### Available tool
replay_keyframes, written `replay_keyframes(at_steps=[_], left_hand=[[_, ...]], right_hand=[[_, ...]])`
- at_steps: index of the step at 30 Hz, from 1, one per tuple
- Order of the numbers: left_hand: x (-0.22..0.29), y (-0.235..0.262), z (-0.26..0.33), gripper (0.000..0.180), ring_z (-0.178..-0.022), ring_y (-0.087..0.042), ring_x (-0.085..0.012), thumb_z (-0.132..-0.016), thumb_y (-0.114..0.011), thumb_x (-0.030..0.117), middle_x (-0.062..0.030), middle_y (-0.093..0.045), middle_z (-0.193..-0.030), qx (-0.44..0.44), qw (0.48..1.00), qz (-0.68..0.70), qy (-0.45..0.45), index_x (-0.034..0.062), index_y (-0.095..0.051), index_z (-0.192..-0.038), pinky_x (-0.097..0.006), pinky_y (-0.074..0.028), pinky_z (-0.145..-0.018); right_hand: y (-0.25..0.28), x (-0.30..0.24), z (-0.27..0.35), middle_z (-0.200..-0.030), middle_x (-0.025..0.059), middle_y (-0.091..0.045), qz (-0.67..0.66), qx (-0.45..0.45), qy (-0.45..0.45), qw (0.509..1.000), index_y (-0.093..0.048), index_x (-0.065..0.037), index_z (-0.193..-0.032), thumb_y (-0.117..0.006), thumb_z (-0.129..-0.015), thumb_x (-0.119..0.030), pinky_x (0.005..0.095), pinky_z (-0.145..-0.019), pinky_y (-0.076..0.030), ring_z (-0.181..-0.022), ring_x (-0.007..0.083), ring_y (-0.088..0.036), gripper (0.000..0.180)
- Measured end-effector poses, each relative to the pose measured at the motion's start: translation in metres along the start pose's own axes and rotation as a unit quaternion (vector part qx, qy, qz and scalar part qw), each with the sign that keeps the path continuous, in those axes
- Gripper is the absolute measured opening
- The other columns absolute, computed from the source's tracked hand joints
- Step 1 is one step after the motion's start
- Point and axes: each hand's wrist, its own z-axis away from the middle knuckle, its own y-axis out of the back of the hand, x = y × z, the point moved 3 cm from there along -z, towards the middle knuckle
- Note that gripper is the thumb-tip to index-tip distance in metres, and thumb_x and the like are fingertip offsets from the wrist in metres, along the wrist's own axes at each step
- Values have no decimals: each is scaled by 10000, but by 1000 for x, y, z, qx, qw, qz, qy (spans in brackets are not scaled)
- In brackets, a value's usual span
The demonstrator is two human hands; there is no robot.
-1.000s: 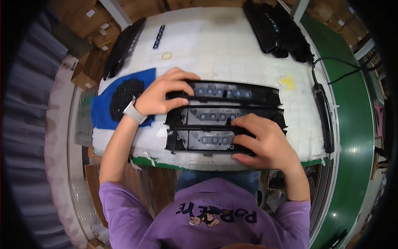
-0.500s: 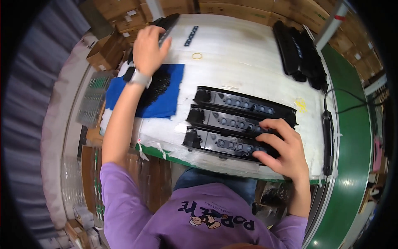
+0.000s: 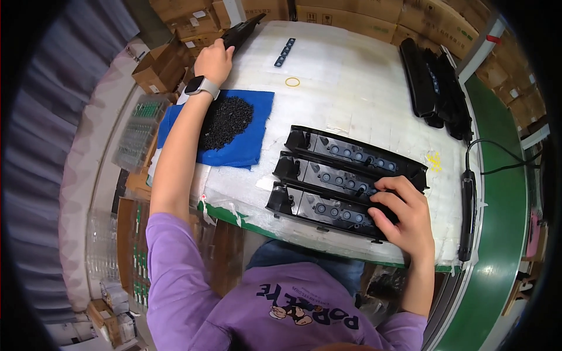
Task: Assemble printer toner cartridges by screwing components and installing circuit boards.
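Three long black plastic housings lie side by side on the table before me: the far one (image 3: 357, 146), the middle one (image 3: 319, 175) and the near one (image 3: 310, 212). Each carries a row of round grey-blue buttons. My right hand (image 3: 407, 213) rests over the right part of the near and middle housings, thumb and bent fingers apart, fingertips touching them. At the far left edge, my left hand (image 3: 215, 63) is closed on the near end of another long black housing (image 3: 243, 32), which is tilted. A watch (image 3: 202, 86) is on that wrist.
Small black parts (image 3: 228, 120) lie heaped on a blue cloth (image 3: 262, 126). A dark blue button strip (image 3: 284, 52) and yellow rubber band (image 3: 292, 82) lie farther back. More black housings (image 3: 418, 79) sit far right, a black corded tool (image 3: 468, 216) along the right edge, yellow bits (image 3: 434, 161) nearby.
My left hand has shifted slightly and the housing in it has turned, showing more of its dark side. My view has moved a little. The right hand stays on the housings.
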Motion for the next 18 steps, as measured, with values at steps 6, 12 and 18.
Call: replay_keyframes(at_steps=[6,12,18], left_hand=[[-14,-1,0,292,-792,-614,-366,-868,-580,269,-207,-634,-821,56,998,13,-25,-17,-566,-929,-439,-498,-664],[9,9,9,199,-822,-634,-279,-829,-577,159,-154,-644,-919,72,973,-84,-202,10,-576,-961,-364,-511,-671],[42,28,17,183,-807,-631,-163,-762,-565,99,-51,-622,-864,244,868,-186,-390,43,-574,-936,-297,-511,-626]], right_hand=[[-1,1,-2,-897,111,-582,13,-12,5,1000,-608,-10,-816,-703,-642,-65,341,-634,-495,-785,274,-590,206],[-2,1,-3,-898,115,-579,16,-12,5,1000,-601,-8,-806,-703,-643,-68,348,-637,-494,-786,281,-586,201],[-3,1,0,-904,117,-579,26,-13,4,1000,-599,-11,-806,-700,-651,-75,355,-648,-493,-795,287,-583,196]])
